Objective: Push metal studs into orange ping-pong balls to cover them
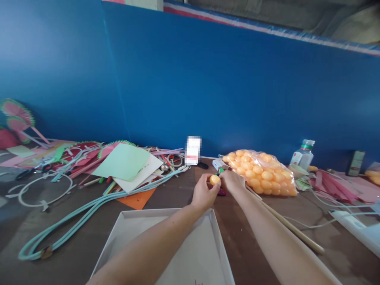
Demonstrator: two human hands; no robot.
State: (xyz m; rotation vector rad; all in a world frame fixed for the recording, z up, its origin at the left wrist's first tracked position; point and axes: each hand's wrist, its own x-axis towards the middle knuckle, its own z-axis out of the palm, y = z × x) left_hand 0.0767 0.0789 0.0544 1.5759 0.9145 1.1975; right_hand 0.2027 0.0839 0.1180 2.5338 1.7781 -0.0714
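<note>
Just below the middle of the view, an orange ball (214, 180) sits pinched between the thumb and fingertips of the left hand (203, 194), lifted a little above the brown surface (74, 233). At 3 o'clock from the ball, touching it, the right hand (233, 182) is curled with its fingers drawn in; a small green piece (221, 170) shows at its top edge, and I cannot tell whether the hand grips it. At 6 o'clock, under the left forearm, lies a shallow white tray (208, 245). At 2 o'clock, near the right hand, a clear bag of orange balls (261, 174) rests on the surface, and a bottle (303, 155) stands beyond it at 3 o'clock. A long wooden stick (297, 231) runs from beside the right wrist toward 4 o'clock. At 9 o'clock lie a pale green sheet (124, 162), an orange sheet (137, 199) and looping teal cords (89, 208). Farther out at 9 o'clock, pink paper fans (16, 113) lean on the blue wall (237, 87).
</note>
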